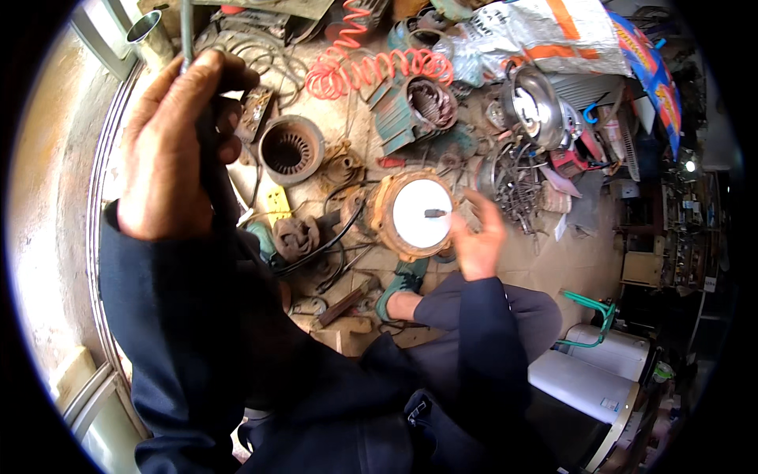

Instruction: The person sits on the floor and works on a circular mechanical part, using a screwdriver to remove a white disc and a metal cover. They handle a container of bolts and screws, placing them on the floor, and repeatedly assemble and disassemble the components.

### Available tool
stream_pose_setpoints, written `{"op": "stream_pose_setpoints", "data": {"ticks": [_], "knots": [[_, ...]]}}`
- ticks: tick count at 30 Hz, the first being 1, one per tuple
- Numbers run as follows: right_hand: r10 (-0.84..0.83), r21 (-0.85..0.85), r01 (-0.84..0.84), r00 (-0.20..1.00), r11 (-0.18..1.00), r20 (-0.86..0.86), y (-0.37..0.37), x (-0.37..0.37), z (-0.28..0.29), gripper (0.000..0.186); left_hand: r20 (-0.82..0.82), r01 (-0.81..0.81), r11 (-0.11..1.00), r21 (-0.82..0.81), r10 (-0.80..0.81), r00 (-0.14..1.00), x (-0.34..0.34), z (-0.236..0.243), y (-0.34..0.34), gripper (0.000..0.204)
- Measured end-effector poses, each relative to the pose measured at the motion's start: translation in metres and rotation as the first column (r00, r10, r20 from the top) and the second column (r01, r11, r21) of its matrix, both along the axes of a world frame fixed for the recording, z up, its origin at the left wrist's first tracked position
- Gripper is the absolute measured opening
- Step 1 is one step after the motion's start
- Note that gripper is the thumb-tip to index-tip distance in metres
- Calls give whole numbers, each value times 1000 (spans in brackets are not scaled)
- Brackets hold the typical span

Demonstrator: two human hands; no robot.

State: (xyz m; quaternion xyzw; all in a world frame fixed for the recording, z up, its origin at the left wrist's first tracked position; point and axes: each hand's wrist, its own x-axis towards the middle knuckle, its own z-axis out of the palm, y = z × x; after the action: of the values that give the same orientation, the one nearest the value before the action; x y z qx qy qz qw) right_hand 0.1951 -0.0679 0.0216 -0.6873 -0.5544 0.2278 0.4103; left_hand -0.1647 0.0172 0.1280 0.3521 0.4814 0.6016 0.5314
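Raised at the upper left, my left hand (170,150) is closed round a thin grey metal rod (186,35), which runs up out of the picture. What the rod joins below the fingers is dark and partly hidden. My right hand (480,241), a little blurred, is beside the right rim of a rusty round motor housing (384,213), thumb and fingers apart. A bright white round face (412,225) fills the end of that housing. From its middle sticks a short dark shaft (435,213). I see nothing held in the right hand.
Around the housing lie a rusty stator ring (291,150), a green motor casing (399,118), a red coiled hose (379,73) and a yellow socket block (278,205). To the right are a metal basin (535,103) and a heap of tools (517,186). My green shoe (403,284) rests below.
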Motion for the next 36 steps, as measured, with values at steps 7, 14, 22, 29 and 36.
{"op": "stream_pose_setpoints", "data": {"ticks": [7,14,22,29,36], "knots": [[-310,-824,-454,773,340,-554,-160,50,-229,29,3,18,1000,-3,-18,1000,-47,-15,0,29],[254,-932,-70,967,355,24,-180,-67,-278,62,-35,-15,1000,-14,15,999,-51,-9,-11,30],[-654,-960,-276,718,45,-238,-191,-63,-344,70,-153,2,1000,27,2,988,-61,-16,-3,29],[-640,-973,-29,749,230,-174,-204,-75,-363,52,-156,-99,995,-15,96,983,-46,-7,-10,28],[-332,-956,-271,897,112,-293,-196,6,-291,38,-87,-68,995,-69,62,994,-9,3,1,24]]}}
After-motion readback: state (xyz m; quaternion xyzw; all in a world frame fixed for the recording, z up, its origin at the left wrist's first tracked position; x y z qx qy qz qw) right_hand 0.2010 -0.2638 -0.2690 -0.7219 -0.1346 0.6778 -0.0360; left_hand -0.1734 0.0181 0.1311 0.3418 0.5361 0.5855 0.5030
